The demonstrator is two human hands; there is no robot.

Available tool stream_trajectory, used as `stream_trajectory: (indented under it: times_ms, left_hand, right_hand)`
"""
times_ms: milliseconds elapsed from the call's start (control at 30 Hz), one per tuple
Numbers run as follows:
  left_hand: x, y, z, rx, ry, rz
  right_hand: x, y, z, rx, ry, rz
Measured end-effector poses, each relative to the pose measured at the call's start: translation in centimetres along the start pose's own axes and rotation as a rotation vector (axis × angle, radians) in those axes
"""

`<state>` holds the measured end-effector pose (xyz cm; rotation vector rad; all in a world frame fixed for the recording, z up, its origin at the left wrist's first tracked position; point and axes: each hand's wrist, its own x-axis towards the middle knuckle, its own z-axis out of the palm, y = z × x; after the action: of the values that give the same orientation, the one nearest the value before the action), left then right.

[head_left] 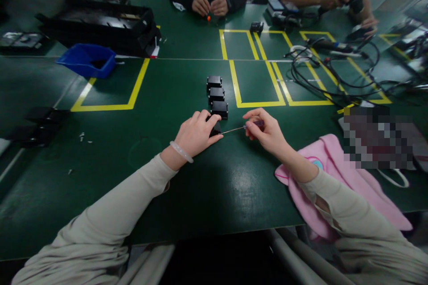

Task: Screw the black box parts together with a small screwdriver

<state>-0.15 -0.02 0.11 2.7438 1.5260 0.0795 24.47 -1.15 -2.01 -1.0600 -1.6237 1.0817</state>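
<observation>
My left hand [199, 131] is closed around a small black box-shaped part [216, 129], steadying it on the green table. Much of that part is hidden under my fingers. In my right hand [265, 131] is a screwdriver [258, 124], its dark handle pinched between thumb and fingers. The thin metal shaft points left, and its tip meets the near right side of the black part. Just beyond my left hand, three similar black parts [219, 109] stand in a row leading away from me, with small shiny bits at their sides.
A pink cloth [329, 178] lies under my right forearm. Yellow tape [261, 104] marks rectangles on the table. Black cables [301, 73] coil at the right. A blue scoop [88, 60] and black trays [100, 26] stand at the left. Across the table, co-workers' hands [210, 5] handle small things.
</observation>
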Motion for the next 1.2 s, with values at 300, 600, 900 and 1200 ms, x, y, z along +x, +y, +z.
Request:
stream_trajectory:
  times_ms: [300, 600, 900, 1200]
  left_hand:
    - [0.03, 0.04, 0.05, -0.002, 0.000, 0.001]
    - [0.05, -0.01, 0.05, -0.002, 0.003, -0.001]
    - [0.04, 0.03, 0.07, 0.001, 0.002, -0.002]
    - [0.02, 0.00, 0.00, 0.006, 0.001, 0.002]
  right_hand:
    - [0.03, 0.11, 0.01, -0.005, 0.002, 0.012]
    - [0.03, 0.21, 0.02, 0.003, 0.002, 0.001]
    - [-0.04, 0.22, 0.01, -0.017, 0.018, 0.008]
    - [-0.04, 0.08, 0.02, -0.038, 0.019, -0.015]
